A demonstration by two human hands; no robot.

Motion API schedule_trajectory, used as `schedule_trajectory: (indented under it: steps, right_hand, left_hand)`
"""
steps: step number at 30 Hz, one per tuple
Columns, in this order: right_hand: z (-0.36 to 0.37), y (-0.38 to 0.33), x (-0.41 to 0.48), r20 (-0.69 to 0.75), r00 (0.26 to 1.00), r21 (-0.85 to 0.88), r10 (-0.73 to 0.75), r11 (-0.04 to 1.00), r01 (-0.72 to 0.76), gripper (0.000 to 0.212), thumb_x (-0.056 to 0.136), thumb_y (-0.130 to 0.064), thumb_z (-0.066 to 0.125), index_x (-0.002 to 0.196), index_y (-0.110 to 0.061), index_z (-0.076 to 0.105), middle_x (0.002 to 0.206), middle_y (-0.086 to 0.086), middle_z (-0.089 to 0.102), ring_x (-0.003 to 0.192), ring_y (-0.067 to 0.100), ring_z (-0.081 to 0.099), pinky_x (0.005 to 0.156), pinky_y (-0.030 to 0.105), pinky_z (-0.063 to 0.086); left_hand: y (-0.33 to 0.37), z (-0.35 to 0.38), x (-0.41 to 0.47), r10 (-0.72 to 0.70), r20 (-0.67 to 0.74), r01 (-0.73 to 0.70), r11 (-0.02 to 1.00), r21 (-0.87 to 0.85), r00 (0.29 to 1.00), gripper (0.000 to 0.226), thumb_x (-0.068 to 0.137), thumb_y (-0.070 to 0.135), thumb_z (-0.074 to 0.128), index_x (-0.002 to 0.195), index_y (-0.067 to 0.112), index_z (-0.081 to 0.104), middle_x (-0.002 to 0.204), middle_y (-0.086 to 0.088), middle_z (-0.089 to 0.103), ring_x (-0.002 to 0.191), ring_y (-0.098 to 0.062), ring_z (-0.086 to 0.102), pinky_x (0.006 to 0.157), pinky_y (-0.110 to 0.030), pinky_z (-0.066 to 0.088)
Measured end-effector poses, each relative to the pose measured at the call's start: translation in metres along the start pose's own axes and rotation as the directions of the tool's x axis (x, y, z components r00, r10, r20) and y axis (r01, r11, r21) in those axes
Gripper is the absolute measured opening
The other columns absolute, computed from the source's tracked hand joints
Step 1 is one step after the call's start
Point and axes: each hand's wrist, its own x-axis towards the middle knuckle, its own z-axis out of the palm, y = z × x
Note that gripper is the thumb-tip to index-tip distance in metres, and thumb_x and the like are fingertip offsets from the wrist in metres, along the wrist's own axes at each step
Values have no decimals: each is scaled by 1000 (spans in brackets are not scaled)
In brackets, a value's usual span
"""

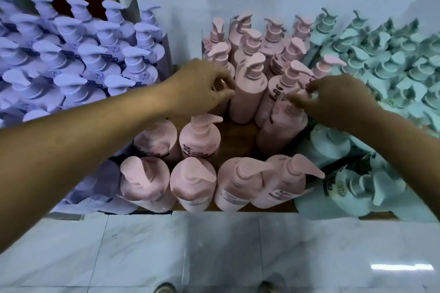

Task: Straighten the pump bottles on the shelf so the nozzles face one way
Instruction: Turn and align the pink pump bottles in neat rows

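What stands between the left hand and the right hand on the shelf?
In the head view, two upright bottles stand there: a pink bottle next to the left hand and a second pink bottle next to the right hand.

Right hand [340, 100] fingers [300, 101] blurred, grasp unclear

Pink bottles [247, 93] look like smooth matte plastic, shelf [238, 140] is plain brown wood, floor [214, 250] is glossy marble-looking tile.
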Motion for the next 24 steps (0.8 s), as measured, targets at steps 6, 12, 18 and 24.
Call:
schedule_trajectory:
  steps: [6, 12, 18, 24]
  right_hand:
    - [4, -27, 3, -66, 996, 110, -66, 991, 73, 50, 82, -48, 57, 52, -13, 39, 51, 2, 34, 58, 24, 41, 58, 30, 28]
    - [-1, -14, 5, 36, 975, 135, -220, 968, 213, 27, 80, -27, 56, 94, -11, 71, 77, 12, 63, 67, 23, 47, 57, 27, 36]
    - [-1, -10, 6, 173, 884, 7, -434, 898, 439, 51, 82, -2, 46, 127, -23, 58, 109, 5, 59, 97, 26, 58, 62, 27, 41]
    - [5, -19, 4, 25, 850, 97, -527, 847, 522, 60, 78, 6, 43, 123, -29, 63, 110, -2, 53, 78, 19, 49, 58, 26, 30]
  left_hand:
    - [-5, 15, 39, 52, -127, -35, 991, 130, 991, 18, 86, 23, 62, 101, 19, 71, 79, 4, 65, 76, -15, 63, 71, -20, 42]
    - [-28, 4, 77, -118, -225, 162, 969, 187, 967, 46, 82, 29, 61, 128, 25, 57, 119, -14, 56, 104, -30, 56, 91, -29, 40]
    - [-33, 15, 98, -207, -44, 210, 924, 319, 977, 44, 92, 21, 54, 135, 14, 52, 132, -20, 55, 122, -39, 47, 99, -35, 38]
    - [-41, -4, 94, -32, 42, 12, 914, 405, 999, 29, 84, -3, 53, 109, 8, 66, 101, -21, 67, 87, -35, 56, 76, -34, 40]
